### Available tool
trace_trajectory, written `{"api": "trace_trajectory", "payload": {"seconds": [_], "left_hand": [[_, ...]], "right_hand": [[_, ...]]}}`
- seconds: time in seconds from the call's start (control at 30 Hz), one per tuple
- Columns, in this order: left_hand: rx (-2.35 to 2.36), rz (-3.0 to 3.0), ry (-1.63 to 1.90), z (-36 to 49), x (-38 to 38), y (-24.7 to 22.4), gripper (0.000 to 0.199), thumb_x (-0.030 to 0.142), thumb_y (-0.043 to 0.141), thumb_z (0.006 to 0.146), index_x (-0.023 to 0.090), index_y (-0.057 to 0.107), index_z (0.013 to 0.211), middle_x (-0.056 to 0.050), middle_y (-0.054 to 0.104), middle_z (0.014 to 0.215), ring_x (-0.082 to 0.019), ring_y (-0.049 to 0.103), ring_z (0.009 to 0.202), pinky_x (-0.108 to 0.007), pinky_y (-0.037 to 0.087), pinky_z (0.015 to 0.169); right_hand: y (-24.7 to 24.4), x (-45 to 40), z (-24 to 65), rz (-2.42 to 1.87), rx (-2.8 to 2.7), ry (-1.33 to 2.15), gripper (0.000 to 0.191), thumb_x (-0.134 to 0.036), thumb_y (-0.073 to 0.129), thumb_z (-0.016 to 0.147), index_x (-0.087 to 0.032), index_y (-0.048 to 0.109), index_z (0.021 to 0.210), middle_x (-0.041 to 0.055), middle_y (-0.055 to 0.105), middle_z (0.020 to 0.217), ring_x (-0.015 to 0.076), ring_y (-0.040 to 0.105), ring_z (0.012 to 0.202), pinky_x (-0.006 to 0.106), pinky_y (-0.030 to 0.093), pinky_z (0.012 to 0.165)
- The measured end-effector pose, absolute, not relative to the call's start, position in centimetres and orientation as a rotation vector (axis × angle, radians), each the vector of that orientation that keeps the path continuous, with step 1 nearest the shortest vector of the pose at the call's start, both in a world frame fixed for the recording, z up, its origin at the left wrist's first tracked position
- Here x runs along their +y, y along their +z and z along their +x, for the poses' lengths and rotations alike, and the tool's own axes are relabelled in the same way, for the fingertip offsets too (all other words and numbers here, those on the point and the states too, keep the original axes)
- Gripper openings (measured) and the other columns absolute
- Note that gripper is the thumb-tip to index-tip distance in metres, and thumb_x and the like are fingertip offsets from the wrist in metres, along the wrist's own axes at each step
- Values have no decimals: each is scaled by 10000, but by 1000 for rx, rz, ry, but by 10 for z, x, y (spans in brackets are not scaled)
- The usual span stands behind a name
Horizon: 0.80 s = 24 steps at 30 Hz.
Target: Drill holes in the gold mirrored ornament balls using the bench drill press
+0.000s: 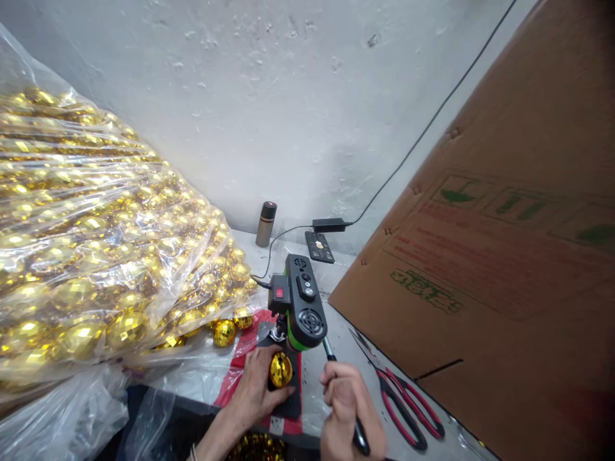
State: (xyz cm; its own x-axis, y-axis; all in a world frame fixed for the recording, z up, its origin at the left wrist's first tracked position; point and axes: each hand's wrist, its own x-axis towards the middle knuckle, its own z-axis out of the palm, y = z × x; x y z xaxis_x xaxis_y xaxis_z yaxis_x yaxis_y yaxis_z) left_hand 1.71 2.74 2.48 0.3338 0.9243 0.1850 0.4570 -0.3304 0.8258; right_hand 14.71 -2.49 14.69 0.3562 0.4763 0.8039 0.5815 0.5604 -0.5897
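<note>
A small black and green bench drill press point(307, 301) with a red switch stands in front of me. On its dark base plate point(291, 407), beneath the head, rests a shiny gold faceted ball point(280, 369). My left hand point(257, 387) curls its thumb and fingers around that ball and holds it against the plate. Wrapped around the black grip of the press's lever point(359, 436) is my right hand point(350, 406). The head of the press hides any drill bit, so I cannot see whether it touches the ball.
A huge clear plastic bag point(158, 243) of gold balls fills the left, with a loose gold ball point(224, 333) at its edge. Red-handled scissors point(403, 403) lie beside a large cardboard box point(480, 256). Behind are a flask point(266, 224), a phone point(319, 247) and a power adapter point(329, 225).
</note>
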Motion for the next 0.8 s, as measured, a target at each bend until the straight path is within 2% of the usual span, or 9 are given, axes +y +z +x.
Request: {"api": "trace_trajectory", "payload": {"seconds": [0.1, 0.17, 0.27, 0.33, 0.43, 0.5, 0.57, 0.67, 0.8], "left_hand": [[1147, 2045, 922, -6, 14, 20, 744, 475, 939, 715, 242, 658, 1364, -163, 742, 1299, -397, 694, 1191, -549, 585, 1008], [1138, 2175, 989, -27, 11, 21, 738, 611, 876, 769, 255, 656, 1377, -162, 745, 1320, -397, 700, 1201, -542, 594, 1005], [1500, 2259, 1170, -53, 24, 30, 442, 545, 579, 1028, 240, 673, 1333, -164, 755, 1315, -363, 700, 1225, -525, 577, 1033], [1883, 2228, 1174, -61, 39, 38, 435, 504, 475, 1071, 186, 686, 1280, -196, 780, 1217, -370, 730, 1129, -521, 586, 983], [2215, 2193, 892, -60, 60, 46, 475, 496, 455, 1067, 116, 697, 1217, -212, 805, 986, -376, 766, 933, -481, 605, 864], [2237, 2174, 736, -55, 68, 48, 476, 495, 504, 1043, 93, 693, 1213, -210, 804, 910, -381, 776, 904, -464, 605, 850], [2172, 2117, 725, -51, 71, 49, 476, 485, 557, 1007, 87, 676, 1239, -221, 808, 942, -392, 783, 932, -476, 603, 875], [1959, 1911, 949, -48, 71, 50, 495, 496, 594, 949, 132, 636, 1282, -215, 805, 1104, -388, 786, 1026, -503, 602, 930], [1489, 1401, 1247, -44, 59, 51, 628, 653, 651, 877, 206, 599, 1314, -136, 784, 1235, -323, 783, 1109, -451, 626, 963]], "right_hand": [[173, -23, 147, -1060, -1305, -68, 312, -164, 481, 1063, -216, 564, 768, -28, 548, 672, 101, 508, 540, 253, 367, 506], [174, -22, 145, -1030, -1304, -81, 314, -140, 485, 1057, -216, 551, 760, -31, 539, 660, 100, 508, 534, 252, 371, 508], [162, -22, 141, -993, -1273, -109, 323, -101, 490, 1041, -214, 535, 742, -28, 543, 661, 102, 521, 544, 255, 385, 526], [154, -24, 139, -987, -1265, -110, 333, -91, 483, 1038, -216, 522, 732, -32, 537, 659, 104, 539, 561, 255, 397, 542], [149, -26, 139, -1011, -1285, -80, 327, -105, 479, 1043, -219, 523, 740, -37, 538, 671, 103, 554, 576, 254, 403, 548], [150, -27, 139, -1016, -1296, -72, 319, -112, 481, 1045, -219, 529, 748, -35, 541, 678, 105, 553, 582, 255, 405, 551], [152, -27, 140, -1013, -1303, -79, 316, -106, 481, 1043, -221, 526, 752, -31, 535, 679, 109, 547, 591, 252, 406, 551], [155, -28, 140, -1008, -1315, -86, 325, -84, 475, 1036, -224, 500, 744, -35, 510, 667, 109, 549, 616, 240, 412, 563], [160, -28, 138, -1013, -1298, -67, 330, -71, 468, 1034, -225, 490, 743, -39, 495, 663, 109, 548, 619, 243, 408, 567]]}}
